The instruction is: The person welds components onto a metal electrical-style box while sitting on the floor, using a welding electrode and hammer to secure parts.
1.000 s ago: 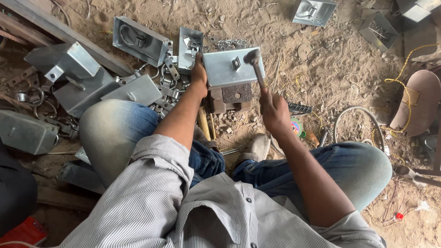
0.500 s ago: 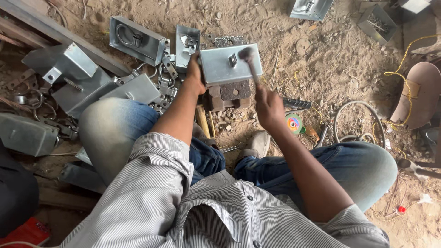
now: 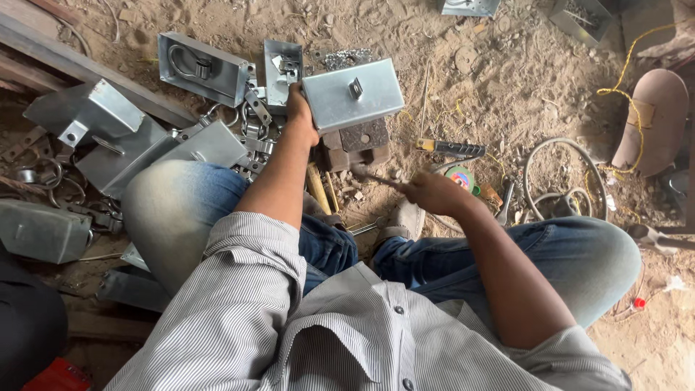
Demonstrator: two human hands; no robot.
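While the left hand (image 3: 300, 116) keeps gripping the grey rectangular sheet-metal box (image 3: 352, 94) on its rusty iron block (image 3: 358, 139) on the sandy floor (image 3: 499, 80), the right hand (image 3: 433, 192), clenched on a hammer handle (image 3: 376, 176), has drawn back from the box toward the knee; the strike seems finished.

Metal box (image 3: 352, 94) on block (image 3: 358, 141), between knees; more boxes (image 3: 203, 66) left.

Colours noted, head view.
Metal box (image 3: 352, 95) silver-grey; shirt (image 3: 289, 326) white-grey pinstriped; jeans (image 3: 181, 210) faded blue; cord (image 3: 630, 65) yellow; ground (image 3: 507, 87) sandy brown.
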